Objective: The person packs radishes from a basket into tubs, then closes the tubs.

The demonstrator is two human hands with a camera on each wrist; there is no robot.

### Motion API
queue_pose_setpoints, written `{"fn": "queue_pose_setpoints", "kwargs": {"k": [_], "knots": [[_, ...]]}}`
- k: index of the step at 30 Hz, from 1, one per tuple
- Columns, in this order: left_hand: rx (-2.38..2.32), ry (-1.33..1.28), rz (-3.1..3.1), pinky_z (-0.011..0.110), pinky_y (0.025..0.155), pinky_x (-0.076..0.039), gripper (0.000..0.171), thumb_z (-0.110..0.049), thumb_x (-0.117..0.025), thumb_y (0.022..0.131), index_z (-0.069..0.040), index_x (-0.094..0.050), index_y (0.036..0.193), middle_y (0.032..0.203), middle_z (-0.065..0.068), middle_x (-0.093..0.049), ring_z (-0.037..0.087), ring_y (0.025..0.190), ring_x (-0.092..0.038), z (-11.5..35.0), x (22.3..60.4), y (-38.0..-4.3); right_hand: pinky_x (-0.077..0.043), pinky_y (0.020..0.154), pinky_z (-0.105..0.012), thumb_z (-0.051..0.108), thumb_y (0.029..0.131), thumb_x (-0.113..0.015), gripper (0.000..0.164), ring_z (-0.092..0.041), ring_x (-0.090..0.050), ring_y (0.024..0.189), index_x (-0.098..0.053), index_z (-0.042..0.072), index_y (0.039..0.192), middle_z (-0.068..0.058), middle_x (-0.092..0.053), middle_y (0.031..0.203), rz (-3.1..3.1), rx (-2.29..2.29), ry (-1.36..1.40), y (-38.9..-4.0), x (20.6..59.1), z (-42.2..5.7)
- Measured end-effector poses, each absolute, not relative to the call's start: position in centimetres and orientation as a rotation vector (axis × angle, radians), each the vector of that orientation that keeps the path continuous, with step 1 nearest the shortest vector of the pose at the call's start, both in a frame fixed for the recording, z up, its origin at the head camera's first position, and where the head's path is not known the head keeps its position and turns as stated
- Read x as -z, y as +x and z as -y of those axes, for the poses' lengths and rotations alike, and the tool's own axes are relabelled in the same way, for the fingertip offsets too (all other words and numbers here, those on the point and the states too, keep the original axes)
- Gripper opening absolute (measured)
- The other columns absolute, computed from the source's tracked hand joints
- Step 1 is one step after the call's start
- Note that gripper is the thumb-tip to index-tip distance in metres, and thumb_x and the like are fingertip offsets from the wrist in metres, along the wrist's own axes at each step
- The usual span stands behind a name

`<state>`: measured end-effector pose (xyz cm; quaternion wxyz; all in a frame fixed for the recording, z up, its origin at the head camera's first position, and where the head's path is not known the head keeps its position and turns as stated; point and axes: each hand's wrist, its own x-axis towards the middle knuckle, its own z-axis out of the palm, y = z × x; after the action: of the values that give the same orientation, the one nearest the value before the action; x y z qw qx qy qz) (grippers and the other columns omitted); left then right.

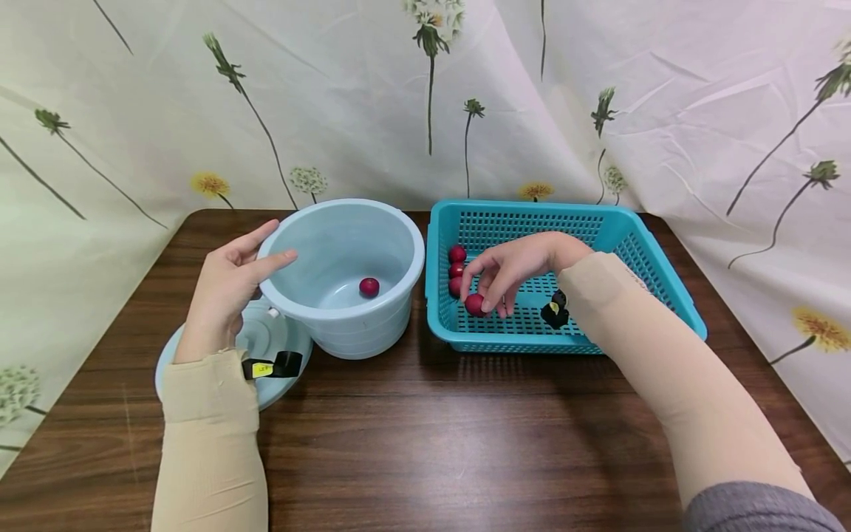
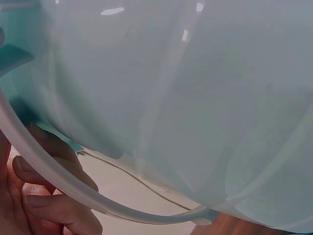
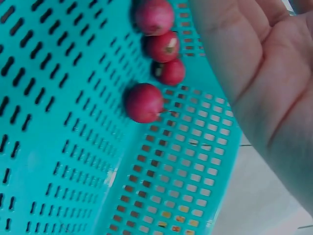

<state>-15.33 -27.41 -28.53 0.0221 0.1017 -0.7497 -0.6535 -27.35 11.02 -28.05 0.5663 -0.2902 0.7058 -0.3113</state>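
My left hand (image 1: 226,284) grips the left rim of a light-blue bucket (image 1: 362,329), thumb over the rim and fingers outside. In the left wrist view, curled fingers (image 2: 63,200) show beside the bucket's curved handle (image 2: 142,215). One red radish (image 1: 369,287) lies inside the bucket. Over the left part of a turquoise basket (image 1: 565,344), my right hand (image 1: 508,270) pinches a radish (image 1: 475,304) between thumb and fingers. Several radishes (image 1: 456,270) sit beside it along the basket's left wall. The right wrist view shows radishes (image 3: 163,46) and the palm (image 3: 288,73); the fingertips are out of frame.
A round light-blue lid (image 1: 255,332) lies on the brown wooden table (image 1: 425,436), partly beneath my left wrist. The bucket and basket stand close side by side. A white flowered cloth (image 1: 372,96) hangs behind the table's back edge.
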Motion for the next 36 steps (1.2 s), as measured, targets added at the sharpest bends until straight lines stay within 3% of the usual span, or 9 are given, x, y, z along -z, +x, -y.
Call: {"fn": "queue_pose_setpoints", "kwargs": {"k": [21, 28, 36], "knots": [[2.074, 0.293, 2.276, 0.017, 0.053, -0.052, 0.075, -0.025, -0.083, 0.081, -0.015, -0.049, 0.147, 0.086, -0.018, -0.072, 0.001, 0.062, -0.065, 27.2, 28.6, -15.3, -0.059, 0.08, -0.049, 0.015, 0.092, -0.071, 0.032, -0.035, -0.068, 0.076, -0.06, 0.007, 0.121, -0.024, -0.067, 0.101, -1.793, 1.036, -0.907, -24.4, 22.8, -10.1], [2.05, 0.309, 2.297, 0.017, 0.055, -0.053, 0.075, -0.027, -0.083, 0.082, -0.017, -0.049, 0.148, 0.087, -0.021, -0.072, 0.0, 0.065, -0.065, 27.3, 28.7, -15.3, -0.058, 0.074, -0.043, 0.018, 0.093, -0.07, 0.029, -0.036, -0.066, 0.077, -0.06, 0.01, 0.12, -0.019, -0.069, 0.098, -1.821, 1.121, -0.977, -22.9, 21.2, -8.5], [2.045, 0.303, 2.313, 0.017, 0.056, -0.053, 0.075, -0.027, -0.083, 0.082, -0.017, -0.048, 0.148, 0.09, -0.023, -0.071, 0.0, 0.068, -0.067, 27.4, 28.6, -15.3, -0.059, 0.072, -0.048, 0.017, 0.093, -0.069, 0.028, -0.04, -0.066, 0.075, -0.061, 0.012, 0.119, -0.021, -0.069, 0.096, -1.916, 1.23, -0.971, -21.4, 20.5, -5.7]]}}
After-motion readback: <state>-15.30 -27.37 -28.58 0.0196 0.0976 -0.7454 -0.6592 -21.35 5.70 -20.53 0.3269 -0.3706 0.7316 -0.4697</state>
